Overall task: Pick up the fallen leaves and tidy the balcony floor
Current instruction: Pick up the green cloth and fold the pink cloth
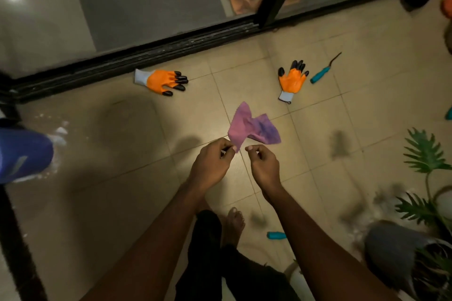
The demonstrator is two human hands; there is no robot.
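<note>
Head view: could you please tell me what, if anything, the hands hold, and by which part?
The left hand pinches the pink cloth by its corner nearest the person. The right hand, fingers curled beside that corner, appears to hold nothing.

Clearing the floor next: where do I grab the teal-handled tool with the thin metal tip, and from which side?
Take the tool by its thick teal handle, from above and its right side: the thin metal tip points away toward the door track, and an orange glove lies close on its left.
</note>
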